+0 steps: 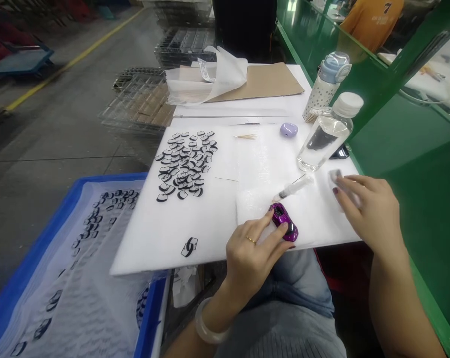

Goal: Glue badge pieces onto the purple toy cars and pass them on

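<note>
My left hand [252, 248] grips a shiny purple toy car [284, 221] at the table's front edge, with fingertips along its side and on its top. A clear syringe [294, 188] lies just beyond the car, its tip pointing left toward the car's far end. Over the right side of the table, my right hand [374, 211] has its thumb and fingers around a small whitish piece [335, 175]; blur hides what kind it is. Many small black-and-clear curved parts [187, 164] are spread across the left of the white tabletop [210, 223], and a few more [190, 246] lie near the front edge.
A clear bottle [321, 139], a dotted flask [325, 84] and a lilac case [289, 130] stand at the right. Toothpicks [246, 136] lie mid-table. Cardboard [273, 82] is at the back. A blue tray [79, 184] with more parts sits left; a green partition [396, 154] borders the right.
</note>
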Action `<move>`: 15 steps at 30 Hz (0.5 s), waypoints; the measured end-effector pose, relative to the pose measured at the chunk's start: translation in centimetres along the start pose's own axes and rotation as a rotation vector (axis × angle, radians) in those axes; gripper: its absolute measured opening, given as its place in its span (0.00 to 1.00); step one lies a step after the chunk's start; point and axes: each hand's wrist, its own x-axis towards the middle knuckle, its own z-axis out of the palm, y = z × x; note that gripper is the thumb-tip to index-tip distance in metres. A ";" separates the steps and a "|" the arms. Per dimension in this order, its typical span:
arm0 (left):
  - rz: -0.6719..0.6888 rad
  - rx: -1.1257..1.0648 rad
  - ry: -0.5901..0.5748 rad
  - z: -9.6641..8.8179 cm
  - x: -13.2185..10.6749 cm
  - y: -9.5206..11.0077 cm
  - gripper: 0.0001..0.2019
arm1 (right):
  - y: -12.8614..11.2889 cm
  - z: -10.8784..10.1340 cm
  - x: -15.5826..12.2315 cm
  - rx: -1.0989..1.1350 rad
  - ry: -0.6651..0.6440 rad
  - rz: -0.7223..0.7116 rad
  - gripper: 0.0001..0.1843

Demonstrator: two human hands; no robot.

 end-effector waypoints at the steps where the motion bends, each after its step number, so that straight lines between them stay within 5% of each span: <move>1: 0.017 0.015 0.000 0.0 0.0 -0.1 0.11 | -0.1 0.1 0.0 -0.037 -0.012 0.004 0.10; 4: 0.049 0.044 -0.028 -0.1 -0.1 -0.3 0.16 | -2.3 0.3 -0.8 0.140 -0.040 0.054 0.08; 7: 0.029 0.012 -0.036 -0.2 -0.3 -0.5 0.27 | -6.4 0.6 -1.8 0.342 -0.204 0.017 0.10; 10: -0.014 -0.054 0.039 -0.1 -0.9 -0.6 0.28 | -9.7 1.6 -2.5 0.294 -0.219 -0.054 0.17; 13: -0.016 -0.115 0.088 0.1 -1.5 -0.8 0.13 | -9.6 2.3 -3.0 0.272 -0.155 -0.014 0.19; 15: -0.008 -0.144 0.108 0.2 -1.8 -0.9 0.06 | -6.6 1.8 -3.8 0.285 -0.118 0.114 0.21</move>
